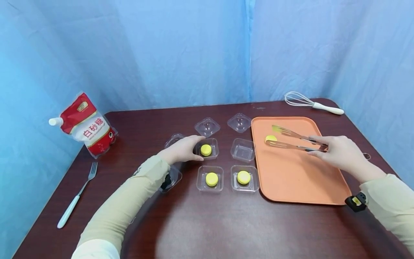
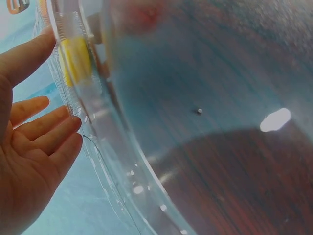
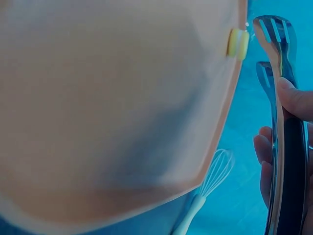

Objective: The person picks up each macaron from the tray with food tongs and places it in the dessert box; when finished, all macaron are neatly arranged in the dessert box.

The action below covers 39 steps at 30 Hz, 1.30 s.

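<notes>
My left hand (image 1: 183,148) rests at the left side of a clear plastic box (image 1: 215,146) holding a yellow macaron (image 1: 206,150). In the left wrist view its fingers are fairly straight, with the thumb and fingertips right at the box's wall. My right hand (image 1: 344,153) grips metal tongs (image 1: 291,134) over the orange tray (image 1: 297,176). The tongs are spread, one tip on either side of another yellow macaron (image 1: 270,138) at the tray's left. Two front boxes (image 1: 200,184) (image 1: 255,183) each hold a macaron; the back right box (image 1: 242,153) has none.
Clear lids (image 1: 207,127) lie behind the boxes, and more lids (image 1: 174,176) are partly hidden by my left arm. A whisk (image 1: 310,103) lies at the back right, a fork (image 1: 79,194) at the left, and a sugar bag (image 1: 88,126) at the back left. A blue curtain surrounds the table.
</notes>
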Tool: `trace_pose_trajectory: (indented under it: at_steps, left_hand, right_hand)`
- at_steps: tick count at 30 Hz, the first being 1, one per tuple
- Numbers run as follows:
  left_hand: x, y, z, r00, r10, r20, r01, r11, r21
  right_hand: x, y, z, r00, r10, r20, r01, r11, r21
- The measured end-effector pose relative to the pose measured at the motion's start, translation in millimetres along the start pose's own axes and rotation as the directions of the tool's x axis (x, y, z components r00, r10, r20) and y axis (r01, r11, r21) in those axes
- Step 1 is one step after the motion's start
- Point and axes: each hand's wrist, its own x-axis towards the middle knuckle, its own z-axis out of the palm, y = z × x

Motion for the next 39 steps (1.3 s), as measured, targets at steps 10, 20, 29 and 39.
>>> trace_pose_trajectory:
  at_steps: [10,20,29,39]
  left_hand:
    - [-0.1,-1.6,0.7,1.000,0.005,-0.012,-0.005,1.000,0.000]
    - [-0.6,-2.0,-0.6,1.000,0.019,-0.007,-0.019,1.000,0.021]
    - [3.0,12.0,-16.7,0.999,0.013,-0.050,-0.011,0.999,0.040]
    - [18.4,51.0,-24.3,0.992,0.108,-0.060,-0.103,0.991,0.085]
  right_hand:
    - [1.3,8.9,6.1,0.998,0.014,0.059,-0.013,1.000,-0.017]
    - [5.3,9.6,6.3,0.986,0.041,0.162,-0.043,0.999,0.012]
    - [11.1,5.4,0.5,0.973,0.092,0.213,-0.102,0.994,0.034]
    - [10.7,1.2,-1.6,0.972,0.099,0.212,-0.109,0.993,0.037]
